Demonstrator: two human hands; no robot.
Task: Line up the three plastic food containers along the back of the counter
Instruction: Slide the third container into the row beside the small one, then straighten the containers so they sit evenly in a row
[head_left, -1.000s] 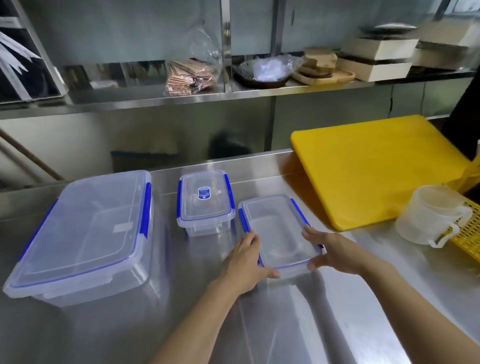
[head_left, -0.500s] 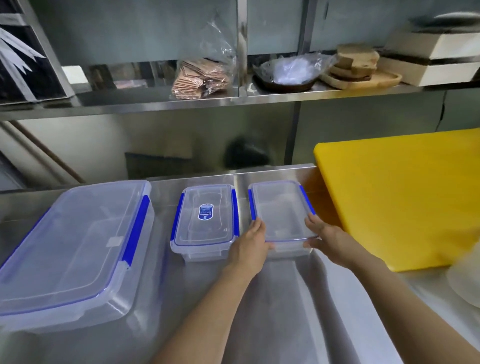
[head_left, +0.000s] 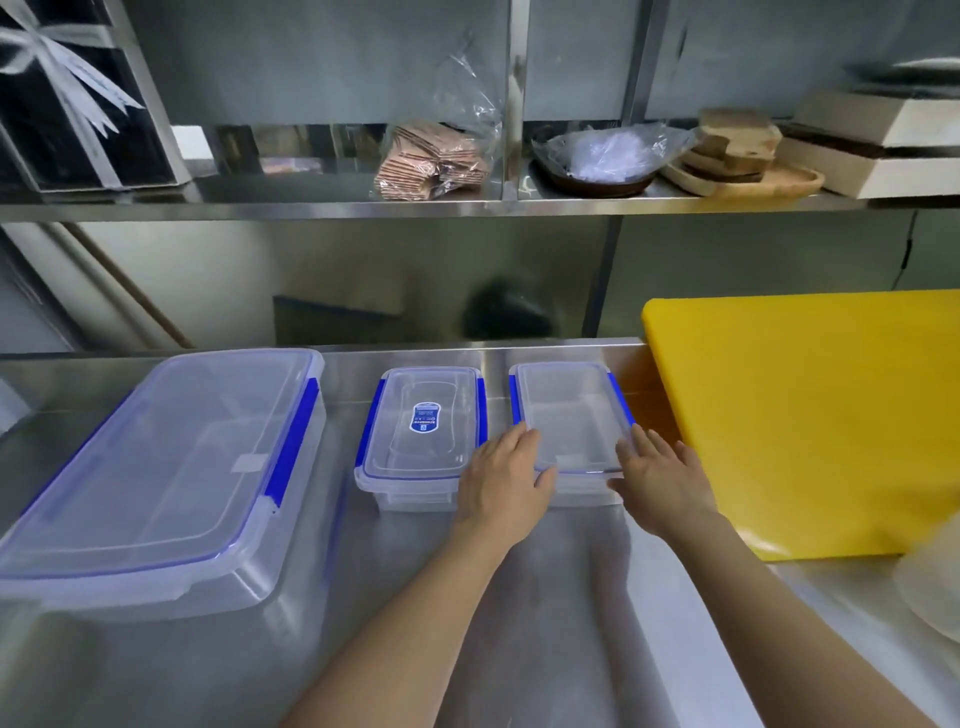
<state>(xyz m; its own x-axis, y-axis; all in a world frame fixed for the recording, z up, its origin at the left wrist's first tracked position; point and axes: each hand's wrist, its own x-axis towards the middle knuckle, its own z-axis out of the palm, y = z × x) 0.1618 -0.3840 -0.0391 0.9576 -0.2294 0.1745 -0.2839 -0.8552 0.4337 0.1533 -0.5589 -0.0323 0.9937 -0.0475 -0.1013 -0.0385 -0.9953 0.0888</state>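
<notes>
Now both hands (head_left: 582, 480) on right container (head_left: 569, 415)

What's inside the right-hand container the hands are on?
Nothing shows through the clear lid of the right container; it looks empty. The left hand and right hand cover its near corners.

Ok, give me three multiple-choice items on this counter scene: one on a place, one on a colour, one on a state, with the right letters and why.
1. What lies right of the shallow container?
A. a yellow cutting board
B. a sink
C. a stove

2. What colour are the lid clips on the large container?
A. red
B. blue
C. green

3. How are the hands placed?
A. both on the shallow container
B. both on the large container
C. both in the air

Answers: 1 A, the yellow cutting board sits beside it. 2 B, blue strips edge the lid. 3 A, the left hand and right hand touch its near corners.
</notes>
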